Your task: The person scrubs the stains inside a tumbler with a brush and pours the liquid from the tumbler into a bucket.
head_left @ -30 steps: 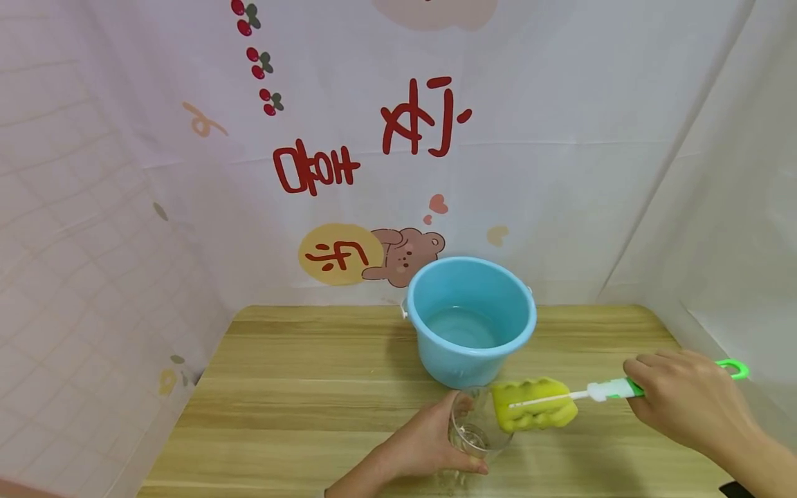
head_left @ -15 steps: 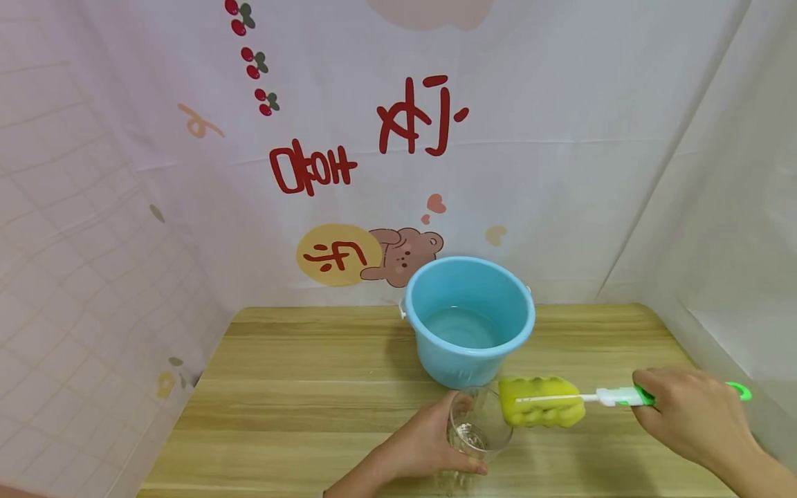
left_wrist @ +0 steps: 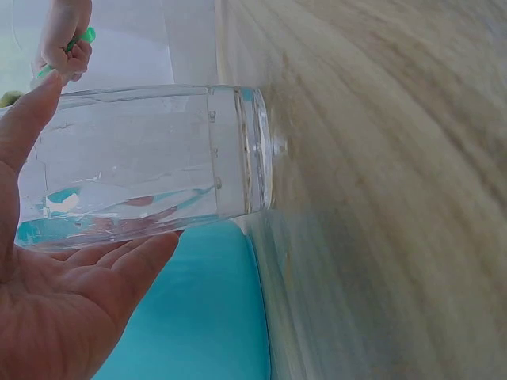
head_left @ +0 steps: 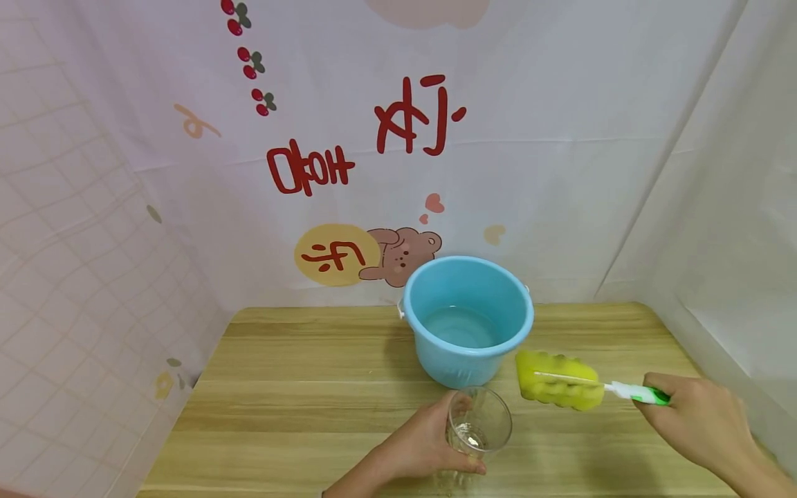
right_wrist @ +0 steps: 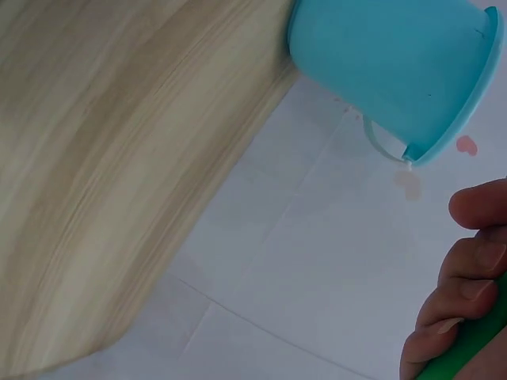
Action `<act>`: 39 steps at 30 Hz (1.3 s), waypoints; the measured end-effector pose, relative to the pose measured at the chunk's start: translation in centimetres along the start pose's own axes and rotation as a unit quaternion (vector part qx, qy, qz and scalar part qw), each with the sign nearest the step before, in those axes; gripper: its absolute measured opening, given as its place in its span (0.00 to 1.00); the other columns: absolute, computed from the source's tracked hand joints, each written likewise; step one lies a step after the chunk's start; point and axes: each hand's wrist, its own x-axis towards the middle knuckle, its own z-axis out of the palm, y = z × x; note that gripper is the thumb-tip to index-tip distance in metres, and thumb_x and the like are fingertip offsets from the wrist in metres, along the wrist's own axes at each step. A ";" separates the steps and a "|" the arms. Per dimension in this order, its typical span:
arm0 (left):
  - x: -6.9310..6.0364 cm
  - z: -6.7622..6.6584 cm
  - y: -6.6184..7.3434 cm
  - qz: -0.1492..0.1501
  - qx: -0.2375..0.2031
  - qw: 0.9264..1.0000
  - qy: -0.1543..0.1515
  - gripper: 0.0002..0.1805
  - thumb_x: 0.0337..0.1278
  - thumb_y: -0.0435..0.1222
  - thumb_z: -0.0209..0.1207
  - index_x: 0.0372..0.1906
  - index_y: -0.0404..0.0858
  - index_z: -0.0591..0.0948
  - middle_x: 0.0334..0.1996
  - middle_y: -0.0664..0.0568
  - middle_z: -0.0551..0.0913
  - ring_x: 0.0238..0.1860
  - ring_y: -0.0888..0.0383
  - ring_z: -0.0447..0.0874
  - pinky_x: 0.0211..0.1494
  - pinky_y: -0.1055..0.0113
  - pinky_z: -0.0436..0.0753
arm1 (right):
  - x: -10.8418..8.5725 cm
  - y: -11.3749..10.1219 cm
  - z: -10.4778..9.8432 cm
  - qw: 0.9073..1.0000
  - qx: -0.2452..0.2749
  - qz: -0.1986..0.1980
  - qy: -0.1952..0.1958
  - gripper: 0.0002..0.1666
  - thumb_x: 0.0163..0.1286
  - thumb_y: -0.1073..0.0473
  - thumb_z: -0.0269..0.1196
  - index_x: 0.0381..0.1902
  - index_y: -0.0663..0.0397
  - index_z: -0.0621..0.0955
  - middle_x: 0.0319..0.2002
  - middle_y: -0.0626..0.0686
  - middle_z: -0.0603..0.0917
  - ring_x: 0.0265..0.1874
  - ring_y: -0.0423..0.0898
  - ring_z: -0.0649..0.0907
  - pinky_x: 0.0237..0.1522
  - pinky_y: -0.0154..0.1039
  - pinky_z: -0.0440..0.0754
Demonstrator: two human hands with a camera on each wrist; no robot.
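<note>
My left hand grips a clear glass cup, thumb on one side and fingers on the other. In the left wrist view the cup stands with its base on the wooden tabletop. My right hand holds a bottle brush by its green and white handle. The brush's yellow sponge head is in the air, right of the cup and apart from it. In the right wrist view curled fingers wrap the green handle; the sponge head is out of that view.
A light blue bucket with some water at its bottom stands behind the cup, near the back of the wooden table. White printed cloth hangs behind the table and along both sides.
The right hand has carried the brush rightward, and its sponge head has risen away from the cup's rim. The left hand and cup stay almost in place.
</note>
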 end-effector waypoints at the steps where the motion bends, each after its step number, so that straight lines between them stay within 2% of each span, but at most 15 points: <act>1: 0.0 0.0 0.0 0.001 -0.001 1.000 0.001 0.50 0.43 0.50 0.84 0.71 0.42 0.71 0.64 0.57 0.78 0.64 0.64 0.74 0.67 0.64 0.76 | 0.0 0.0 0.0 1.000 0.005 0.012 -0.004 0.29 0.59 0.65 0.66 0.15 0.32 0.62 0.14 0.36 0.57 0.16 0.34 0.57 0.18 0.36 0.53; 6: 0.0 0.1 -0.1 0.004 -0.002 1.000 0.000 0.50 0.43 0.49 0.84 0.71 0.43 0.70 0.64 0.57 0.78 0.65 0.64 0.74 0.67 0.64 0.76 | -0.3 0.1 -0.1 0.997 0.017 0.063 -0.033 0.26 0.66 0.61 0.65 0.16 0.33 0.66 0.14 0.40 0.59 0.16 0.36 0.58 0.20 0.36 0.53; 16: -0.2 -0.1 0.1 -0.007 0.003 1.000 0.002 0.49 0.43 0.50 0.84 0.70 0.44 0.71 0.64 0.59 0.78 0.65 0.64 0.74 0.67 0.64 0.76 | -0.6 0.9 0.0 0.991 0.022 0.115 -0.060 0.24 0.70 0.54 0.68 0.18 0.41 0.68 0.15 0.43 0.63 0.16 0.38 0.62 0.20 0.36 0.56; 24: -0.3 -0.1 0.2 -0.010 0.008 1.000 0.005 0.48 0.42 0.51 0.84 0.69 0.46 0.71 0.63 0.60 0.78 0.65 0.65 0.74 0.67 0.64 0.76 | -1.0 1.7 0.4 0.987 0.041 0.136 -0.074 0.24 0.73 0.51 0.67 0.19 0.44 0.71 0.16 0.44 0.65 0.15 0.39 0.63 0.18 0.35 0.57; 31: -0.3 -0.1 0.3 -0.014 0.007 1.000 0.006 0.49 0.42 0.51 0.84 0.70 0.46 0.71 0.63 0.60 0.78 0.64 0.64 0.74 0.67 0.64 0.76 | -1.3 2.8 0.9 0.980 0.050 0.160 -0.105 0.23 0.78 0.41 0.62 0.26 0.47 0.79 0.18 0.46 0.66 0.17 0.41 0.63 0.18 0.36 0.58; 39: -0.2 -0.1 0.4 -0.018 0.011 1.000 0.007 0.50 0.41 0.51 0.84 0.70 0.47 0.71 0.62 0.61 0.78 0.64 0.65 0.74 0.67 0.64 0.76 | -1.5 4.4 1.8 0.972 0.071 0.180 -0.130 0.26 0.80 0.38 0.59 0.30 0.50 0.81 0.19 0.46 0.64 0.19 0.41 0.63 0.20 0.37 0.58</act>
